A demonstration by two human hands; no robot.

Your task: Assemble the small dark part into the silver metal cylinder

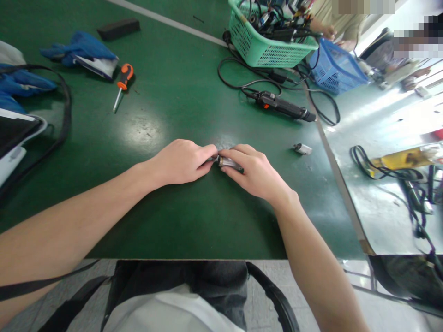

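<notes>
A: Biggest first?

B: Below everything, a green table (194, 221). Beyond the green basket (273, 50), to its right, a person (348, 27) in tan clothing. In the basket, tangled cables and dark parts. Just beside it, on the right, a blue basket (334, 69).

A: And well to the left of the green basket?

B: Blue-and-white bundles (86, 53), with a black block (119, 28) near the closer one.

A: The hands?

B: Both nearer the camera than the green basket, close together. Right hand (258, 170): closed round a silver cylinder (230, 163), fingers along one side, thumb along the other. Left hand (185, 161): pinched almost shut on a thin part (212, 159) at the cylinder's dark end. Too small to tell whether joined to it.

A: Tools?

B: Just in front of the green basket, a black power driver (284, 106), lying flat, cord looping back towards the basket. Left of the basket, well apart, an orange-and-black screwdriver (123, 85), tip towards the camera.

A: Smallest?

B: In front of the green basket and slightly right, past the driver, a loose silver piece (303, 149), lying on its side.
</notes>
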